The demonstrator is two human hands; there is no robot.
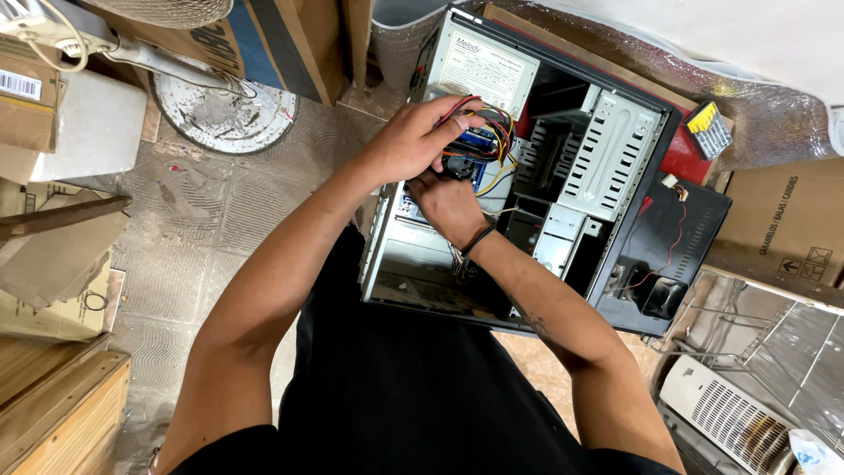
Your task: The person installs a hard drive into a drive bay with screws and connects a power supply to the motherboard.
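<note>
Step in hand: sorting cables inside one open computer case [607, 141] lying on its side on the floor. Left hand [413, 141] is curled, fingers pinching the coloured wire bundle [492, 132] by the power supply box [483, 66], near the case's top edge. Right hand [448, 204] sits just below it, reaching in; its grip is hidden, cannot tell. Next move needs a steady pull without snagging. Count: two hands, one case, one power supply, one wire bundle, one loose side panel [677, 255].
</note>
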